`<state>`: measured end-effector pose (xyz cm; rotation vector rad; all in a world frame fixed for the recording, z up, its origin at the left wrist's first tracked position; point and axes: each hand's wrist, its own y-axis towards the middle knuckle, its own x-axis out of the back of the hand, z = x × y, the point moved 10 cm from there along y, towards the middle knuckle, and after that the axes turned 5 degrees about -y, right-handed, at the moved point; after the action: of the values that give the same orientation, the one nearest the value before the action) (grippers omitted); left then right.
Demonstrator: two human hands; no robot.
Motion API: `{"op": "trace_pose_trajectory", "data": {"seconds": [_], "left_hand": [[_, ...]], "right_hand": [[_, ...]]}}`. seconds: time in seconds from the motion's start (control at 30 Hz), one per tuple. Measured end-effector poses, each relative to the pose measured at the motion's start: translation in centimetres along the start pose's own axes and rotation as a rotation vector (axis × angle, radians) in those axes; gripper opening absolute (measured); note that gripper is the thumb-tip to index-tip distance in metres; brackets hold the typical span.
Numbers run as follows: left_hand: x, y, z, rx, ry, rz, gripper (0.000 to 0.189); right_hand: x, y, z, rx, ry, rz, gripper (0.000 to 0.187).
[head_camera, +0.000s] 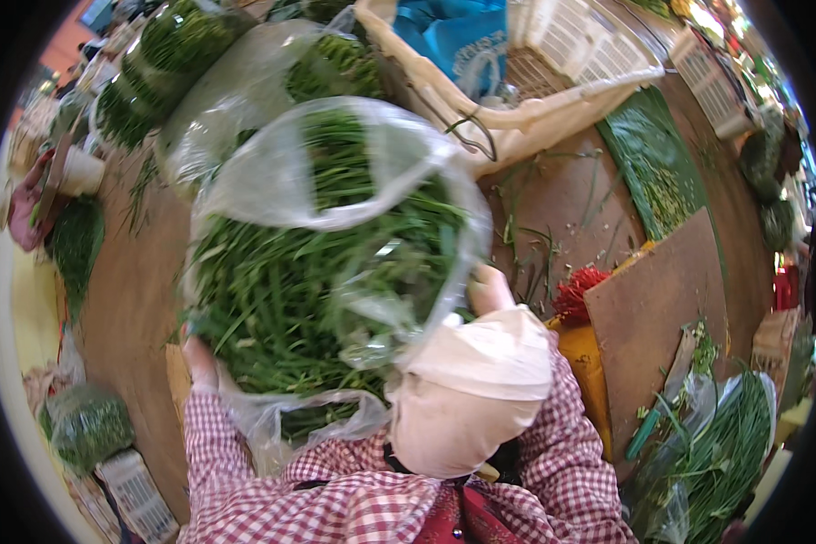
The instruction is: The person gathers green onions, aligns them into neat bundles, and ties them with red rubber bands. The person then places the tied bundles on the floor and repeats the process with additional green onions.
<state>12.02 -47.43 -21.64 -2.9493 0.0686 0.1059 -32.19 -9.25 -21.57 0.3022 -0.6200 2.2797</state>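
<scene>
A large clear plastic bag point(408, 204) full of long green stalks, which look like Chinese chives point(265, 292), is before my chest, its looped handles facing up. My left hand point(200, 360) grips its left side, with the fingers partly hidden behind the greens. On the opposite side my right hand point(493, 289) holds the bag near its edge; most of its fingers are out of sight. Part of the bag is blurred. A pale cloth point(476, 387) covers part of my right forearm in the view.
A lined plastic crate point(585, 54) with a blue bag point(452, 41) stands ahead. More bagged greens point(183, 41) lie at upper left. On the right, a green-handled knife point(646, 432) rests on a brown board point(659, 299), near a red bundle point(578, 294) and loose green stalks point(721, 442).
</scene>
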Motion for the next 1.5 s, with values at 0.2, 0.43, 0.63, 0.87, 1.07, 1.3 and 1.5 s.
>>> {"op": "trace_pose_trajectory", "data": {"seconds": [0.2, 0.43, 0.63, 0.87, 1.07, 1.3, 1.5], "left_hand": [[7.8, 2.6, 2.0, 0.093, 0.067, -0.079, 0.033], [1.3, 6.5, 5.7, 0.087, 0.019, -0.037, 0.034], [-1.7, 6.9, 3.4, 0.197, 0.019, 0.083, 0.037], [1.8, 10.2, -5.9, 0.345, 0.193, 0.371, 0.041], [-1.9, 7.2, -25.7, -0.355, 0.273, -0.059, 0.032], [-37.6, -36.9, -18.5, -1.155, 0.680, 1.429, 0.043], [-38.0, -59.4, -10.9, -1.628, 0.746, 2.257, 0.042]], "right_hand": [[-4.5, 3.4, 8.1, 0.399, 0.104, 0.227, 0.029], [6.4, -5.8, 4.3, 0.117, 0.387, -0.028, 0.053], [11.4, -17.5, 5.0, 0.221, 0.684, -0.029, 0.075], [11.5, -20.5, 6.7, 0.326, 0.438, -0.451, 0.064], [12.5, -23.4, 9.3, 0.458, -0.122, -0.822, 0.045], [15.2, -25.4, 8.9, 0.439, -0.033, -0.781, 0.029], [20.6, -36.2, 7.4, 0.278, -0.168, -0.931, 0.025]]}}
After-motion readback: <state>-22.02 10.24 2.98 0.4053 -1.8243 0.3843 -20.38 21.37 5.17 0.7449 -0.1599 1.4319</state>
